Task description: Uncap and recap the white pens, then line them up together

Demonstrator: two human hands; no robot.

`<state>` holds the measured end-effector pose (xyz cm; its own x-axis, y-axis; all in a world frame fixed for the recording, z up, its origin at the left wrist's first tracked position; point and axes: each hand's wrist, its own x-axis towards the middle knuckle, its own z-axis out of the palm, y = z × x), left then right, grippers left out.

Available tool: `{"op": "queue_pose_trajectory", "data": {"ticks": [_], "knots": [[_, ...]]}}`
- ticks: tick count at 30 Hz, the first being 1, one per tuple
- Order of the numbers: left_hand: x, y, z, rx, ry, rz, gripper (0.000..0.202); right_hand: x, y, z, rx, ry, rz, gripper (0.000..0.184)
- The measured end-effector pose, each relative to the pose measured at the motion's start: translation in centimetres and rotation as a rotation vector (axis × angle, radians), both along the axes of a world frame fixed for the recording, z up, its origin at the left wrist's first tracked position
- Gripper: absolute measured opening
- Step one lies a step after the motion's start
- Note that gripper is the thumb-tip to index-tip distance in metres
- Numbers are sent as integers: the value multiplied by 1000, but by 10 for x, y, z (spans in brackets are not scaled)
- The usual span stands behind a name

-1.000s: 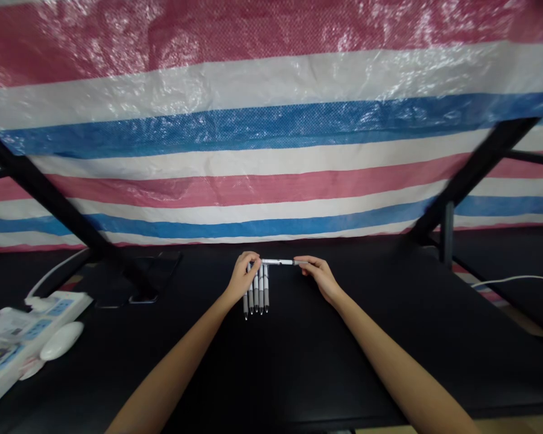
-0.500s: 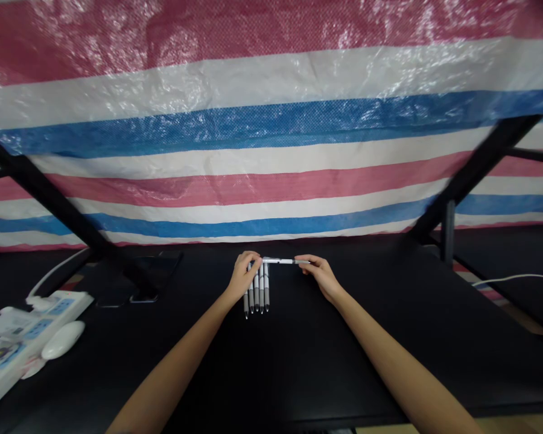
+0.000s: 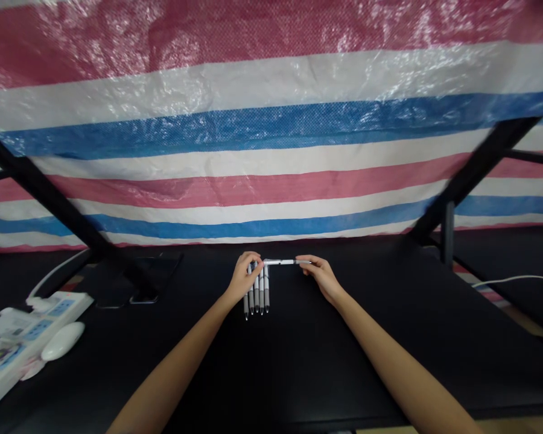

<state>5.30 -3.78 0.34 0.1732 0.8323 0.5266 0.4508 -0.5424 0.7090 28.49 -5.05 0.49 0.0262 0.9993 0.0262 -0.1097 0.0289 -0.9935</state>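
A white pen with a grey grip (image 3: 281, 262) lies crosswise between my two hands, near the back of the black table. The thumb and fingers of my left hand (image 3: 243, 277) pinch its left end. On the other side, my right hand (image 3: 322, 276) grips the pen's grey end with fingertips. Several similar pens (image 3: 257, 295) form a row side by side under and beside my left hand, grey grips and tips towards me. Their upper ends are partly hidden by the left fingers and the crosswise pen.
At the left stand a white power strip (image 3: 40, 325) with plugs in it and a white computer mouse (image 3: 63, 341). Black slanted frame legs (image 3: 72, 211) rise on both sides. A striped plastic sheet (image 3: 271, 175) hangs behind the black table (image 3: 298, 361). White cables (image 3: 516, 278) run at the right.
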Motion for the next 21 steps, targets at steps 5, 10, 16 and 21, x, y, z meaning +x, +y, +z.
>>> {"op": "queue_pose_trajectory", "data": {"ticks": [5, 10, 16, 21], "knots": [[0, 1, -2, -14, -2, 11, 15, -1, -2, 2, 21, -40, 19, 23], [0, 1, -2, -37, 12, 9, 21, -1, -3, 4, 14, -30, 30, 22], [-1, 1, -3, -37, 40, 12, 38, -2, -4, 6, -1, -26, 38, 22], [-1, 1, -3, -54, 17, 21, 38, -2, -3, 5, -26, 19, 6, 21]]}}
